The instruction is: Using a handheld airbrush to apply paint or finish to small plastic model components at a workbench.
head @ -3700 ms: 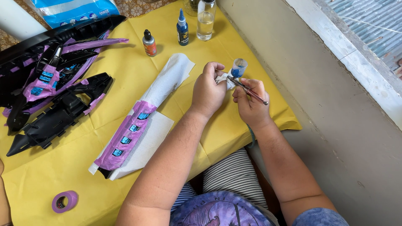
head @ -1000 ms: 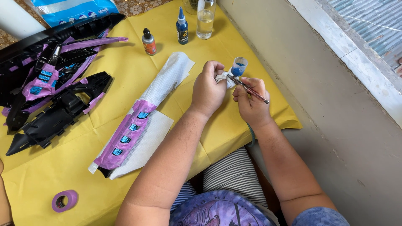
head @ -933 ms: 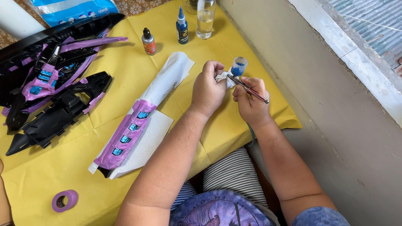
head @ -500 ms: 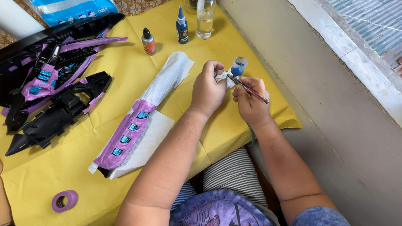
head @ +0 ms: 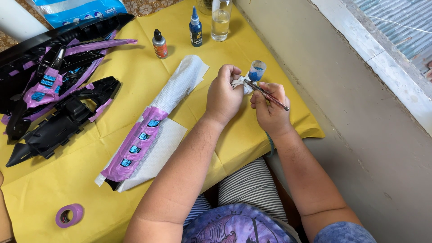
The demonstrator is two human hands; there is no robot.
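The left hand is curled into a fist around a scrap of white tissue, pinching it against the tip of an airbrush. The right hand is closed on that airbrush — a thin metal tool with a small clear cup of blue paint on top — gripping it like a pen. Both hands meet above the right edge of the yellow cloth that covers the tabletop, near its front right corner.

Just left of the hands lies a long part wrapped in purple tape with blue showing through, resting on a white paper towel. Toward the far edge stand a dark blue dropper bottle, a smaller bottle with an orange label, and a glass of clear liquid. Black plastic parts with purple masking fill the left side — a roll of purple tape lies near the front left corner.
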